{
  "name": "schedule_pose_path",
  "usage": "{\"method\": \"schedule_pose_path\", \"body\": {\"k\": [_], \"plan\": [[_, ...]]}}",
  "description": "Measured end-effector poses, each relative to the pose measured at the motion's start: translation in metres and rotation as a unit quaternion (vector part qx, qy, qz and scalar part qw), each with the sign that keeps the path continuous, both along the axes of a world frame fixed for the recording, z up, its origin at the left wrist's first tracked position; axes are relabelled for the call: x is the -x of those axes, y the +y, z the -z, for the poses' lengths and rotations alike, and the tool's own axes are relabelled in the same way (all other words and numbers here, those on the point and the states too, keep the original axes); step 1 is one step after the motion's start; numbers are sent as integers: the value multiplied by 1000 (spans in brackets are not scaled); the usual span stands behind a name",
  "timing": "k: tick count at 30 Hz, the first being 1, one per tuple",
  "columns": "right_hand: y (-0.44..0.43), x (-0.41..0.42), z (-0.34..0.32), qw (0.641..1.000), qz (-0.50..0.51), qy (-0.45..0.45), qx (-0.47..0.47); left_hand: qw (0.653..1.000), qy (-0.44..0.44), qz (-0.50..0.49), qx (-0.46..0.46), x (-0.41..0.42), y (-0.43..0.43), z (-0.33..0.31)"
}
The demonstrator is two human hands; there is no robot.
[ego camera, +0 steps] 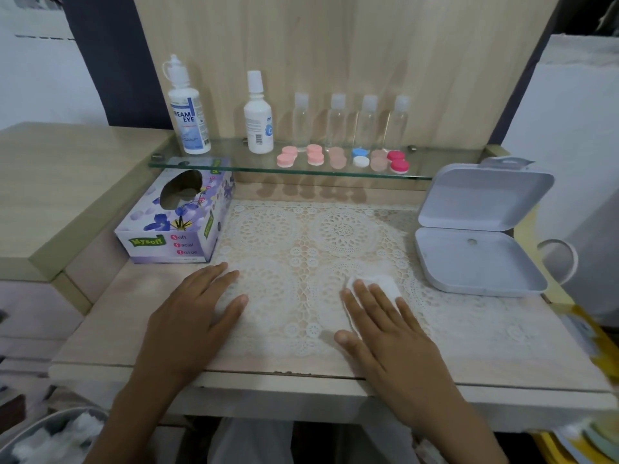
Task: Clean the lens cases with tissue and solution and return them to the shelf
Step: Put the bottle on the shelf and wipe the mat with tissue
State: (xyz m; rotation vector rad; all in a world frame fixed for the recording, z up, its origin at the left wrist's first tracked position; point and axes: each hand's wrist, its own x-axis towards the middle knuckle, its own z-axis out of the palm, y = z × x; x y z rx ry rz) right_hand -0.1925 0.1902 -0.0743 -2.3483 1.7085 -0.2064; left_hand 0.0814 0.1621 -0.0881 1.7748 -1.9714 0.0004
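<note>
On the lace mat (301, 236), head view: both hands lie flat, left hand (194, 313) empty, right hand (385, 333) pressing a folded tissue (382, 283) under straight fingers. Lens cases (315, 155) wait in pairs on the glass shelf (445, 162), right of the solution bottle (189, 112). Best wet that tissue first, I'd say, then reach up the open middle, with the tissue box (174, 216) left, the grey box (479, 259) right and the shelf edge overhanging.

Glass shelf (435, 164) holds bottles (258, 122) and lens cases (315, 155); table (134, 313) bears lace mat (301, 236), tissue box (174, 226).

place: home vanity nook | cues: lace mat (301, 236), tissue box (174, 229) — glass shelf (452, 164) (solution bottles (189, 118) lined up)
</note>
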Motion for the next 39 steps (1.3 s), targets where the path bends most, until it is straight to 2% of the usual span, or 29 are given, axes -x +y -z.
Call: {"method": "schedule_pose_path", "body": {"k": [5, 12, 17, 25, 28, 35, 39], "plan": [[20, 22, -1, 1000, 5, 19, -4, 1000, 4, 6, 15, -1, 0, 1], [28, 85, -3, 995, 96, 9, -13, 1000, 5, 5, 22, 0, 1, 1], [28, 78, 3, 989, 145, 13, -6, 1000, 1, 6, 21, 0, 1, 1], [-4, 25, -3, 999, 46, 5, -7, 1000, -2, 7, 11, 0, 0, 0], [-38, 12, -2, 999, 28, -19, -11, 1000, -3, 8, 7, 0, 0, 1], [-149, -21, -2, 999, 5, -7, -37, 1000, -10, 9, 5, 1, 0, 0], [-171, -59, -2, 999, -13, -14, -34, 1000, -19, -7, 5, 1, 1, 0]]}}
